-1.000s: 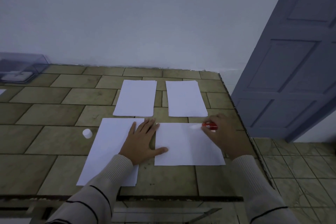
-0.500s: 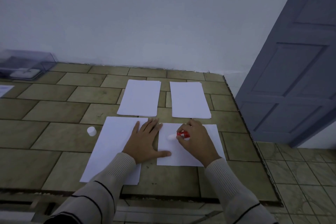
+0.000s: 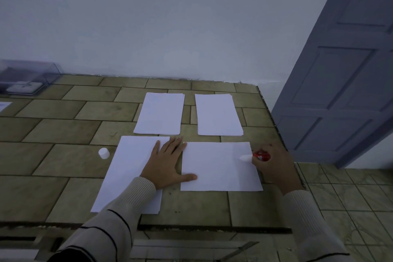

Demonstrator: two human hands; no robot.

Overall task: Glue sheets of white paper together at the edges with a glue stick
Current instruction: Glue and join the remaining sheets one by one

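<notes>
A single white sheet (image 3: 217,168) lies crosswise on the tiled table (image 3: 63,134). My left hand (image 3: 165,166) rests flat across its left edge and the paper stack (image 3: 125,172) beside it, thumb on the sheet. My right hand (image 3: 272,166) grips a red glue stick (image 3: 260,157), whose white tip touches the sheet near its right edge. The white cap (image 3: 104,153) stands on the table left of the stack.
Two more paper stacks lie farther back, a left one (image 3: 160,113) and a right one (image 3: 218,114). A clear plastic box (image 3: 27,78) sits at the far left by the wall. The table's right edge (image 3: 274,125) runs close to a grey-blue door (image 3: 340,91).
My right hand has carried the glue stick from the sheet's left part across to its right edge. My left hand stays pressed in place.
</notes>
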